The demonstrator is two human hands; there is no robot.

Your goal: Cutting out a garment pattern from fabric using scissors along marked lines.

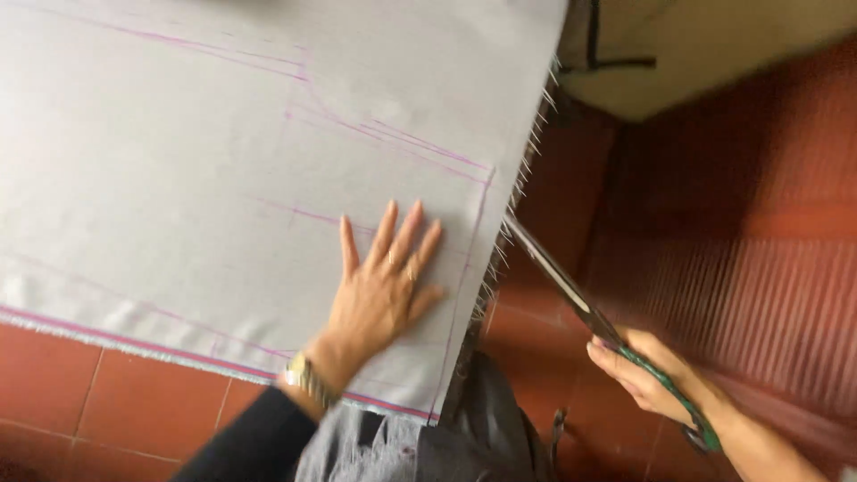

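Two hands are seen over a large sheet of pale grey fabric (178, 178), which is spread flat on a red tiled floor (107, 393) and fills the left and middle of the view. Pink chalk lines (393, 143) are drawn across the cloth, with one long line run along its near edge and another down its right side. Further right, the left hand (379, 290) is laid flat on the fabric near its lower right corner, palm down, fingers spread wide and pointed up and away; nothing is gripped by it. Rings are worn on its fingers, a wristwatch (303, 377) is worn at the wrist, and a dark sleeve (254, 442) is seen below. The frayed right edge (522, 170) of the cloth is passed next, with loose threads sticking out over the floor. Just beside that edge a pair of scissors (580, 303) is held: its long axis runs diagonally, the blade tips pointed up and left toward the frayed edge, the green handles down and right. The blades appear nearly closed, though this is blurred. The handles are clasped by the right hand (647, 375), fingers wrapped tight around them, over bare floor. Dark cloth (491, 428) is bunched below the fabric's corner, between the two hands. A cream surface (714, 54) is seen at the top right.
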